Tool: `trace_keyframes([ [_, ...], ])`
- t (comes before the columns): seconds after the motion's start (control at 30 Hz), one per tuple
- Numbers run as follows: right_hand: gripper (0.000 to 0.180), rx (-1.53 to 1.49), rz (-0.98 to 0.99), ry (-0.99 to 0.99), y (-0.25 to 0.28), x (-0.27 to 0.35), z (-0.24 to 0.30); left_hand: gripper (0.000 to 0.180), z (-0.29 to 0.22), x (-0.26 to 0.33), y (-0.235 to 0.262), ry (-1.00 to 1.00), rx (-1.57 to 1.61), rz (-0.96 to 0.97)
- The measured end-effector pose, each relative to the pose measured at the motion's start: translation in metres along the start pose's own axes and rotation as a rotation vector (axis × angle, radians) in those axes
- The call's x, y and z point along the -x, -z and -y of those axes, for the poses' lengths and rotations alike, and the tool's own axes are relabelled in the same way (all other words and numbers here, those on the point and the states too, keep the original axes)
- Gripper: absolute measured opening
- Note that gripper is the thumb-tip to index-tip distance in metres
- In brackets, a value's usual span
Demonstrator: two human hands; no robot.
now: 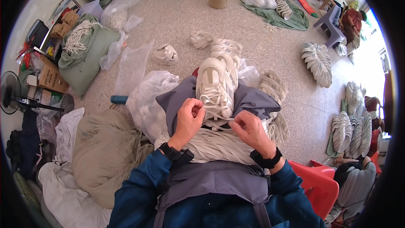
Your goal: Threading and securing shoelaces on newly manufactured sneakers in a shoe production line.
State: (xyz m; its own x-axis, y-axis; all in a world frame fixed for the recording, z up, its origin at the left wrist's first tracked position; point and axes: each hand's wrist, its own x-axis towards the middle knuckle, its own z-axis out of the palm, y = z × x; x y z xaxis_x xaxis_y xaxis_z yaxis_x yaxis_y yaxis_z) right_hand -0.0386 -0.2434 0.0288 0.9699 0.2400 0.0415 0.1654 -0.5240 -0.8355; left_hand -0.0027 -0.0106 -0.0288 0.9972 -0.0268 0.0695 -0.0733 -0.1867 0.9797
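A cream sneaker (pixel 209 76) rests between my knees with its toe pointing away from me, and its lacing area faces my hands. My left hand (pixel 190 117) is closed in a pinch at the shoe's left side, on a pale shoelace (pixel 216 106). To the right, my right hand (pixel 249 127) pinches a lace that runs from the shoe's opening toward my fingers. The laces cross loosely between both hands. A thick bundle of cream shoelaces (pixel 215 147) lies across my lap on a grey apron (pixel 217 181). The fingertips hide the lace ends.
More cream sneakers (pixel 227 47) line up beyond the one at my knees. A single shoe (pixel 165 54) sits on the floor ahead-left. Clear plastic bags (pixel 149 101) and green sacks (pixel 90 59) lie left; a red stool (pixel 314 181) stands right. Other people sit at the right edge.
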Motion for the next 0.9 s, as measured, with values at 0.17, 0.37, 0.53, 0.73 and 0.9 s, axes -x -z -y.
trace_keyframes([
  [0.17, 0.01, -0.082, -0.17, 0.13, -0.008, -0.007, -0.011, 0.011, -0.006, 0.004, 0.004, -0.029, -0.117, 0.006],
  [0.37, 0.013, -0.048, -0.172, 0.077, -0.012, -0.019, -0.008, 0.017, -0.022, 0.007, 0.002, -0.081, -0.239, -0.01],
  [0.53, 0.019, -0.016, -0.205, 0.069, -0.016, -0.032, -0.014, 0.027, -0.008, 0.009, 0.004, -0.242, -0.525, -0.02],
  [0.73, 0.037, 0.126, -0.319, 0.167, -0.023, -0.044, -0.026, 0.017, -0.012, -0.01, 0.029, -0.062, -0.293, -0.123],
  [0.9, 0.043, -0.527, -0.019, -0.141, -0.024, -0.042, -0.034, 0.012, -0.027, -0.026, 0.057, -0.076, 0.03, -0.179],
])
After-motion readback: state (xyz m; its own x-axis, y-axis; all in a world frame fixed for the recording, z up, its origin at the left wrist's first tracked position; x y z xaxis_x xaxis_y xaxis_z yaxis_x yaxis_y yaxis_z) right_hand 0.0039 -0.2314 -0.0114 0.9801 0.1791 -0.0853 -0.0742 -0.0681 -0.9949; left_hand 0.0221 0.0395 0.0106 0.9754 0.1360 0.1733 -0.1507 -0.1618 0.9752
